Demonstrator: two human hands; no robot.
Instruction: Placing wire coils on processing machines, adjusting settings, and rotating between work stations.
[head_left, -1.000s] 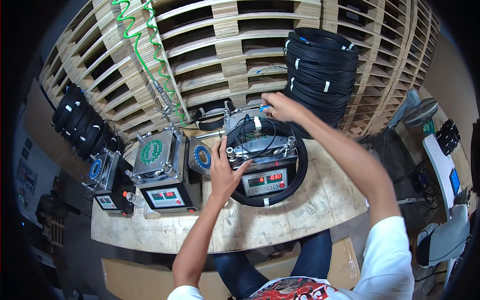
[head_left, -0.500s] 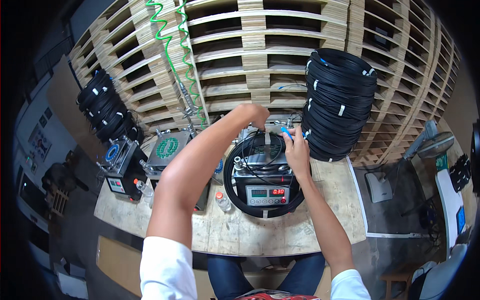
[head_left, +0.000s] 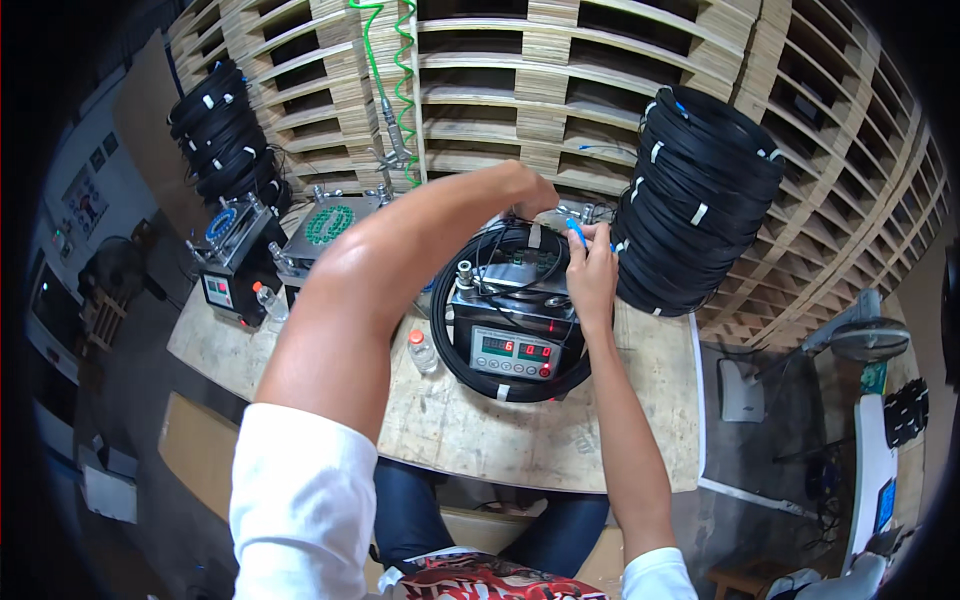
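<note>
Left hand (head_left: 532, 192) reaches over the grey metal tester box with red digit display (head_left: 515, 335); its finger state cannot be told. Right hand (head_left: 592, 265) pinches a small blue cable connector (head_left: 577, 231) at the box's far edge. Black coiled cable (head_left: 500, 375) rings the box on the wooden table (head_left: 640, 420).

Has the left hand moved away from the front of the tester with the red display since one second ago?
Yes. The left hand has gone from the tester's near left side over it to its far edge, beside the right hand.
</note>
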